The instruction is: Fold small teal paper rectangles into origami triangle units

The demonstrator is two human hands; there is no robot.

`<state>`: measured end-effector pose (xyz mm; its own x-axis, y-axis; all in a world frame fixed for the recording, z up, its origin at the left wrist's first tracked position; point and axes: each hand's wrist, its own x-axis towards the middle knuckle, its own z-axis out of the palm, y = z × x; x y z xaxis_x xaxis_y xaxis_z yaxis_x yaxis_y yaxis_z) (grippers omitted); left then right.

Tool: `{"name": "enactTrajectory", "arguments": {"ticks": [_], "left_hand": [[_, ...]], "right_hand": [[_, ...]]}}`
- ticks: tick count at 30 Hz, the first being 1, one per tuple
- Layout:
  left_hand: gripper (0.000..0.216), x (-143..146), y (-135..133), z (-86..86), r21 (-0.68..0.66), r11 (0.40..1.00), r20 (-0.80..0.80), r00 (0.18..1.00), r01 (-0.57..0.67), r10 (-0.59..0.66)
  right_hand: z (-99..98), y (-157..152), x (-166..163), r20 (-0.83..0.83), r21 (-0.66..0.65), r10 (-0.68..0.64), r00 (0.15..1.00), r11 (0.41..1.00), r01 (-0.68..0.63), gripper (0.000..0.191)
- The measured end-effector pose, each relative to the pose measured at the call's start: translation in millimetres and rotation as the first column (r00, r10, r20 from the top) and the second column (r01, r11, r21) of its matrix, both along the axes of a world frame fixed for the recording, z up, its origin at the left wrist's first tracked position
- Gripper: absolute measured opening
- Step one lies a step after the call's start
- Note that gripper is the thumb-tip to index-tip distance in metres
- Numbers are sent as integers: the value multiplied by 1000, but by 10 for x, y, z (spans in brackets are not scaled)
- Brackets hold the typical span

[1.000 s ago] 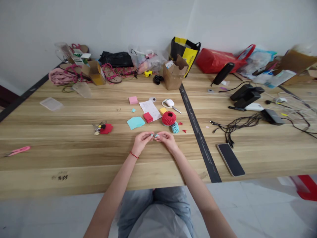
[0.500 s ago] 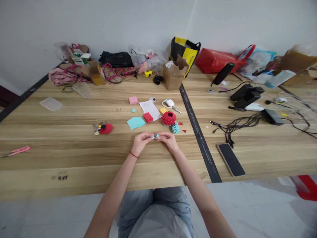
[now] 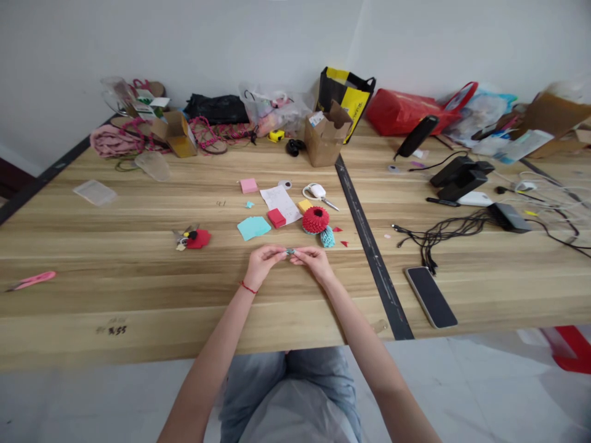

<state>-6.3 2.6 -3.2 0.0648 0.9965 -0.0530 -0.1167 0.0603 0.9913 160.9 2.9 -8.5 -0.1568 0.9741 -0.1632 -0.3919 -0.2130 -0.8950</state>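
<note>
Teal paper, just a tiny scrap [image 3: 290, 251], is pinched between the fingertips of both hands. The left hand [image 3: 262, 263] and right hand [image 3: 314, 261] each have a closed grip on one end, meeting low over the tabletop [image 3: 138, 289]. Holding it that low and close is probably just to keep such a small piece steady. There's a red string bracelet [image 3: 249, 287] on the left wrist. The supplies sit just beyond the hands, within easy reach I'd guess: teal sheets [image 3: 253, 227], a red paper block [image 3: 276, 218], and a red folded-paper ring [image 3: 316, 219] with a teal folded piece [image 3: 327, 237] touching it. Scissors [image 3: 318, 192] lie further back. The white note [image 3: 280, 203] has handwriting on it, too small to read. A dark scrawl [image 3: 112, 330] near the front edge looks like it ends in "55".
</note>
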Motion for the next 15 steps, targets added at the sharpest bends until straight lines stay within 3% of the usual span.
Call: {"name": "enactTrajectory", "arguments": {"ticks": [9,15], "left_hand": [[19,27,-66,48,192,981,-47,999,32,-23],[17,65,-106,56,216,972,-55,995,94,-84]], "right_hand": [[-24,10,25,-105,-99,37,994,994,-47,24],[-20,4,38,-173,-168,86,981,979,-116,27]]}}
